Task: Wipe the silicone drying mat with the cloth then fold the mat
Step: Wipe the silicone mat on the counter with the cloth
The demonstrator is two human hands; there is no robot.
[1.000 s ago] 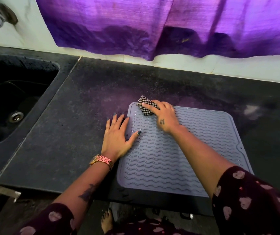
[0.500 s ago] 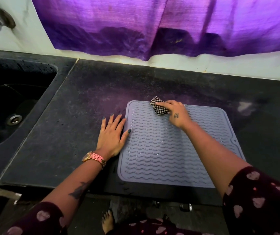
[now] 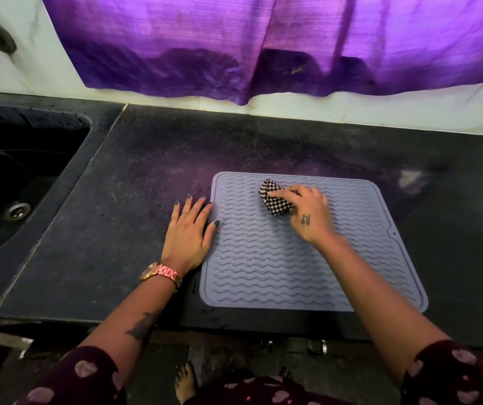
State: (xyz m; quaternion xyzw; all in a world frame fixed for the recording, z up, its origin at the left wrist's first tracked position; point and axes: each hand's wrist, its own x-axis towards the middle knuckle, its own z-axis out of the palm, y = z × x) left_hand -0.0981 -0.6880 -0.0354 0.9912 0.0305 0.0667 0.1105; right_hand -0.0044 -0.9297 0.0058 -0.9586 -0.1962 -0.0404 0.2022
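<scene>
cloth (image 3: pixel 275 200) bunched in right hand (image 3: pixel 310 214) grip on mat (image 3: pixel 263 273) (left hand (image 3: pixel 187 232) flat, fingers spread).

You have one silicone mat (image 3: pixel 278 273), one checked cloth (image 3: pixel 274 200), two hands, left (image 3: pixel 187 232) and right (image 3: pixel 310 214), one watch (image 3: pixel 161 273), one sink (image 3: pixel 15 176), one curtain (image 3: pixel 263 39).

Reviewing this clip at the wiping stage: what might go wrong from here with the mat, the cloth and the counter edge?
1. The mat has its near edge close to the counter's front edge; hard wiping strokes toward the person might slide it off.
2. The left hand only rests at the mat's left border, mostly on the counter, so the mat may shift or bunch.
3. The right hand holds the checked cloth bunched small, so strips of the ridged surface might go unwiped.
</scene>
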